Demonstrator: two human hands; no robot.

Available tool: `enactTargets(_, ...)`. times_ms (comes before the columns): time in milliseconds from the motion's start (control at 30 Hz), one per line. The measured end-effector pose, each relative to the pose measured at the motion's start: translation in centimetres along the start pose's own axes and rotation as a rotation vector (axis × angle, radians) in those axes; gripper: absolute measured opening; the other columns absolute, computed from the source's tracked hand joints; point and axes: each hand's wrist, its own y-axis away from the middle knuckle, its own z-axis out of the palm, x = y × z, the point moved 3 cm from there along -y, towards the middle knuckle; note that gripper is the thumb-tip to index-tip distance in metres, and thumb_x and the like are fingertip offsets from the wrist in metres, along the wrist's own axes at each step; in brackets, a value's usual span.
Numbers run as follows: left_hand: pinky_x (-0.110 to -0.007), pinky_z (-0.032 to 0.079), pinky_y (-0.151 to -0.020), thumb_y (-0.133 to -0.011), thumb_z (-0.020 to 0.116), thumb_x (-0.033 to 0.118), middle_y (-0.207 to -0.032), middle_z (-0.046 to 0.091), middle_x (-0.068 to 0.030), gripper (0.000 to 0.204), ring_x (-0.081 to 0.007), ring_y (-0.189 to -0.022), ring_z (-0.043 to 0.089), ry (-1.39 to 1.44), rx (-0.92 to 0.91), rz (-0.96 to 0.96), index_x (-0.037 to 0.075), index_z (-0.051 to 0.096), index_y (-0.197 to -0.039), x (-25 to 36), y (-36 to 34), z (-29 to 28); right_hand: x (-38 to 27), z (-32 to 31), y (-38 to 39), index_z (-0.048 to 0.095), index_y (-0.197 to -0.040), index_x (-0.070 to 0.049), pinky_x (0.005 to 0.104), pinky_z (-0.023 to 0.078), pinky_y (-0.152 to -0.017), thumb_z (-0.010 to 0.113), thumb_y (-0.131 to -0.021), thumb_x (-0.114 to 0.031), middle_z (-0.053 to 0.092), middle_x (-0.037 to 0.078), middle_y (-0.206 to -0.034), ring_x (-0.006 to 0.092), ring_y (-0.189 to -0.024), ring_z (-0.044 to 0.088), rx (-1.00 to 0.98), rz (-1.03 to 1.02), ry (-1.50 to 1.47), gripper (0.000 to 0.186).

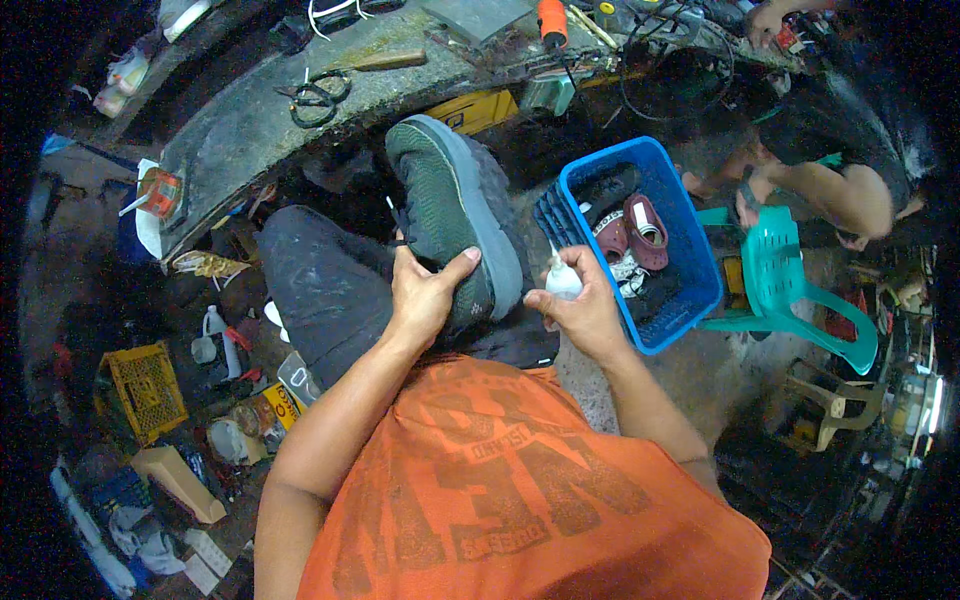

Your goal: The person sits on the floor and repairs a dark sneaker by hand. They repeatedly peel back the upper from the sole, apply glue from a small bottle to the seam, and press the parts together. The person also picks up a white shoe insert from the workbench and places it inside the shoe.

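A dark green knit sneaker (432,190) with a thick grey sole (482,225) lies on its side across my lap. My left hand (428,290) is closed round its heel end, thumb pressed by the edge of the sole. To the right of the shoe, my right hand (585,305) grips a small white squeeze bottle (563,281). The bottle's thin nozzle points up and stands apart from the sole. Part of the bottle is hidden by my fingers.
A blue basket (647,345) with maroon clogs (645,232) stands at the right, beside a green plastic chair (780,265). Ahead runs a worn workbench (240,150) with scissors (318,98) and an orange-handled tool (552,22). Another person's legs (820,190) are at the far right. A yellow crate (143,392) sits left.
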Motion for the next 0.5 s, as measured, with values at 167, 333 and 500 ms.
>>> enactTargets(167,-0.038,0.057,-0.094,-0.078,0.087,0.006,-0.121,0.067,-0.0162,0.073,-0.0263,-0.107,0.069,-0.027,0.050,0.035,-0.001,0.046,-0.138,-0.7,-0.8,0.8,-1.3,-1.2,1.0,0.052,-0.126,-0.003,0.0312,0.059,-0.070,0.072,-0.099,-0.020,0.062,0.003,-0.097,0.0114,-0.078,0.065,-0.128,0.121,-0.147,0.038)
enactTargets(333,-0.036,0.057,-0.093,-0.078,0.083,-0.003,-0.118,0.069,-0.0134,0.068,-0.0237,-0.104,0.069,0.130,0.027,0.098,-0.001,0.048,-0.137,-0.1,-0.6,2.5,-1.8,1.1,2.5,0.053,-0.129,-0.001,0.0305,0.059,-0.073,0.067,-0.102,-0.018,0.067,0.006,-0.104,0.0136,-0.084,0.070,-0.204,0.229,-0.236,0.035)
enactTargets(500,-0.035,0.056,-0.091,-0.078,0.083,-0.002,-0.116,0.070,-0.0114,0.066,-0.0207,-0.102,0.069,0.098,0.037,0.107,0.001,0.050,-0.136,-0.7,-0.5,3.1,-1.6,2.5,3.6,0.053,-0.130,-0.002,0.0278,0.058,-0.072,0.069,-0.101,-0.017,0.068,0.006,-0.107,0.0122,-0.085,0.070,-0.231,0.359,-0.306,0.036)
